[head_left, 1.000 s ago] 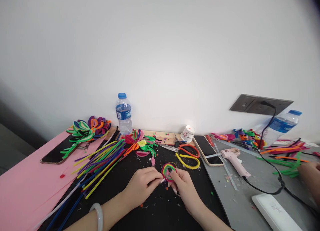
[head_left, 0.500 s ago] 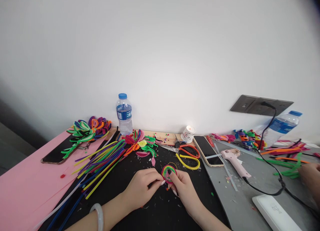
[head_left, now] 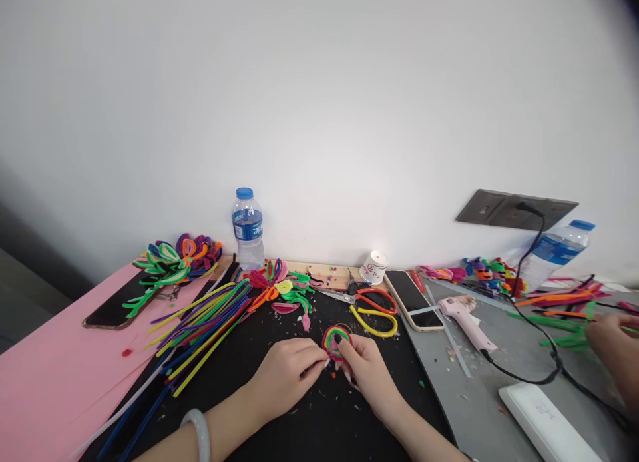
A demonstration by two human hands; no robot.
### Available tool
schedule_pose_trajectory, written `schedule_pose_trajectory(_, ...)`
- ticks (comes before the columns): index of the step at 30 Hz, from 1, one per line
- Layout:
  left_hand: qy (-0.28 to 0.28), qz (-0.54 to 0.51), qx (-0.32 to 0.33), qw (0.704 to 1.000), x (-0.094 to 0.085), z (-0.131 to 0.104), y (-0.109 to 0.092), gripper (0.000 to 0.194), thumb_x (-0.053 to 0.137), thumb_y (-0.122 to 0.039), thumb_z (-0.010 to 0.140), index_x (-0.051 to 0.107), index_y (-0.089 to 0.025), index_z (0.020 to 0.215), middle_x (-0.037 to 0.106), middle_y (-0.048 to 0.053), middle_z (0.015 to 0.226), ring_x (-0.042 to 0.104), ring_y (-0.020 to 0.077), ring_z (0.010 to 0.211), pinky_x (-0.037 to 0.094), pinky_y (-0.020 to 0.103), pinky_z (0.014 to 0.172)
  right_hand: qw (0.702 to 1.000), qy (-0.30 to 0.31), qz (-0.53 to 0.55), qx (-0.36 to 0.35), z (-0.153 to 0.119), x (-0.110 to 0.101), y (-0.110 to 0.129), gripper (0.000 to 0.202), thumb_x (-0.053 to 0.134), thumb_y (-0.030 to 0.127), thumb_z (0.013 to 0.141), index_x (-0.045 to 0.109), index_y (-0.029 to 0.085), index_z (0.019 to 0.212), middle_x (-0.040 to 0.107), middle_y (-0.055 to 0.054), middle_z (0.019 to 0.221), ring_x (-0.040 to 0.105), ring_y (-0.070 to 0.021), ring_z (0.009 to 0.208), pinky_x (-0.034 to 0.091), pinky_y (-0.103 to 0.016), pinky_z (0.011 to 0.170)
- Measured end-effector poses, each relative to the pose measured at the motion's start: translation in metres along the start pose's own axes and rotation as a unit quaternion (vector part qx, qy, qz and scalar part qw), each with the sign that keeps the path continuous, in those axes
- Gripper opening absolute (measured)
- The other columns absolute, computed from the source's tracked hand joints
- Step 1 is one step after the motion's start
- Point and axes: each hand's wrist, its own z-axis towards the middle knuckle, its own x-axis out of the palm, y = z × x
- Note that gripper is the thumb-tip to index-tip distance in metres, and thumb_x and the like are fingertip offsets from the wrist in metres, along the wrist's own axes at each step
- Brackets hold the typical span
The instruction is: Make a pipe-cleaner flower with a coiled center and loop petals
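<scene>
Here's the right hand (head_left: 372, 375), thumb laid over the front of the coiled multicolour disc (head_left: 337, 343), fingers curled behind it, gripping it above the black part of the tabletop (head_left: 319, 429)! In from the other side comes the left hand (head_left: 289, 375), back upward, fingers bent, thumb and index fingertips pinched together right at the disc's lower edge, forearm slanting down past a pale bangle (head_left: 200, 434).

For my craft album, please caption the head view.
Two hands pinch a multicoloured coil beside orange-and-yellow-handled scissors and bundled pipe cleaners.
</scene>
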Motion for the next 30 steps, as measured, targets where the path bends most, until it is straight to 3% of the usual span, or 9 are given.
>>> schedule_pose_trajectory(7,0.016,0.024,0.012,1.000,-0.002,0.000,-0.003,0.020,0.045,-0.016,0.087,0.064,-0.020,0.090,0.068,0.004,0.081,0.060,0.0149,0.072,0.045,0.024,0.067,1.000,-0.004,0.010,0.006,0.000,-0.001,0.000,0.041,0.051,0.050,0.079,0.046,0.017,0.054,0.035,0.008,0.039,0.025,-0.0049,0.035,0.015,-0.019,0.035)
schedule_pose_trajectory(13,0.068,-0.013,0.061,0.996,-0.006,0.000,-0.007,0.018,0.046,-0.016,0.085,0.063,-0.019,0.086,0.065,0.003,0.076,0.058,0.0134,0.066,0.044,0.023,0.064,0.999,-0.006,0.041,0.022,0.003,-0.003,-0.003,0.042,0.051,0.053,0.078,0.048,0.017,0.056,0.035,0.008,0.038,0.024,-0.0046,0.033,0.015,-0.019,0.034)
schedule_pose_trajectory(15,0.038,-0.072,0.012,0.997,-0.006,0.001,-0.006,0.014,0.047,-0.017,0.084,0.061,-0.018,0.083,0.062,0.002,0.072,0.056,0.0124,0.063,0.044,0.022,0.061,0.998,-0.001,0.055,0.014,0.004,-0.005,-0.004,0.042,0.051,0.053,0.078,0.048,0.017,0.056,0.034,0.009,0.038,0.023,-0.0046,0.033,0.015,-0.019,0.034)
schedule_pose_trajectory(17,-0.012,-0.162,-0.077,0.984,-0.006,0.002,-0.004,0.009,0.048,-0.020,0.085,0.056,-0.018,0.084,0.058,0.000,0.069,0.054,0.0112,0.058,0.044,0.021,0.056,0.998,0.010,0.059,0.002,0.004,-0.006,-0.003,0.041,0.052,0.052,0.078,0.048,0.017,0.057,0.033,0.009,0.039,0.021,-0.0047,0.034,0.014,-0.019,0.035)
schedule_pose_trajectory(20,-0.036,-0.327,-0.186,0.926,-0.003,0.005,0.001,0.019,0.050,-0.028,0.084,0.048,-0.019,0.101,0.056,-0.001,0.078,0.055,0.0097,0.055,0.045,0.021,0.052,0.998,0.046,0.032,-0.019,0.004,-0.008,-0.001,0.040,0.051,0.052,0.079,0.052,0.015,0.062,0.034,0.008,0.042,0.021,-0.0049,0.037,0.013,-0.020,0.038)
schedule_pose_trajectory(23,0.007,-0.431,-0.211,0.877,0.002,0.008,0.003,0.030,0.055,-0.032,0.081,0.046,-0.020,0.107,0.057,0.001,0.083,0.057,0.0098,0.057,0.046,0.021,0.052,0.995,0.076,-0.012,-0.060,0.003,-0.008,0.001,0.041,0.051,0.052,0.080,0.057,0.014,0.065,0.042,0.005,0.049,0.026,-0.0059,0.041,0.017,-0.021,0.041)
schedule_pose_trajectory(26,0.025,-0.455,-0.216,0.863,0.005,0.009,0.005,0.028,0.057,-0.033,0.080,0.050,-0.018,0.102,0.059,0.000,0.075,0.056,0.0095,0.055,0.044,0.021,0.052,0.990,0.080,-0.065,-0.098,0.004,-0.010,0.000,0.042,0.048,0.051,0.082,0.058,0.014,0.064,0.045,0.004,0.051,0.032,-0.0075,0.044,0.022,-0.021,0.043)
schedule_pose_trajectory(30,-0.028,-0.459,-0.235,0.856,0.003,0.012,0.008,0.030,0.060,-0.034,0.076,0.049,-0.018,0.099,0.059,-0.001,0.076,0.055,0.0095,0.053,0.043,0.021,0.049,0.972,-0.004,-0.178,-0.155,0.009,-0.024,0.004,0.044,0.040,0.044,0.088,0.055,0.016,0.056,0.043,0.004,0.044,0.040,-0.0102,0.043,0.027,-0.022,0.046)
